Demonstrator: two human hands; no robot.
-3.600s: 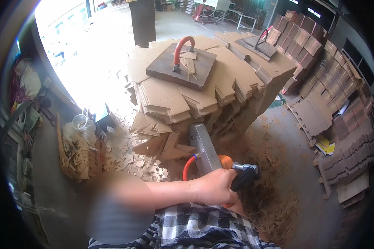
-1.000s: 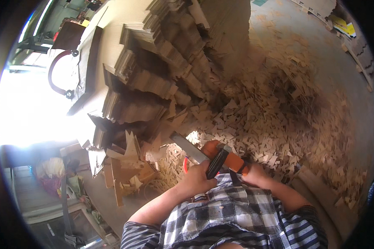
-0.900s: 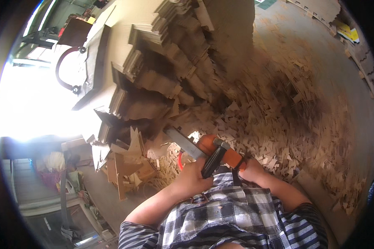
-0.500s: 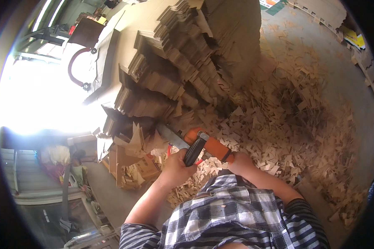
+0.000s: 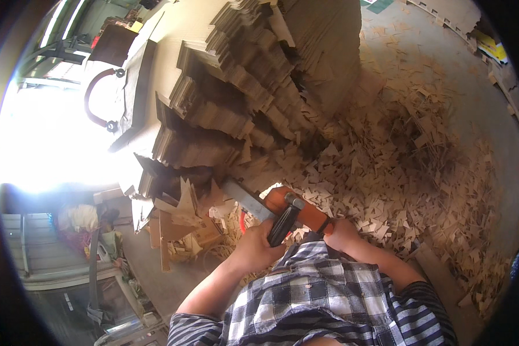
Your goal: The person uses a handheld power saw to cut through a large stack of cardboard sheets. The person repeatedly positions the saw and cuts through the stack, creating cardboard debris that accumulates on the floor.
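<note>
Littered floor (image 5: pixel 470 115); we see left hand (image 5: pixel 255 248) wrapping black handle (image 5: pixel 284 226), right hand (image 5: pixel 342 235) gripping orange tool (image 5: pixel 313 218)'s rear; likely positioning, next needs steady aim at stacked cardboard (image 5: pixel 216 106).

Harsh glare (image 5: pixel 57 132) L, shadowed cardboard stack (image 5: pixel 236 86), fisheye dist., blk corners

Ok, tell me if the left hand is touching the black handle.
Touching. The head view shows the left hand gripping the black handle, with no gap between them.
</note>
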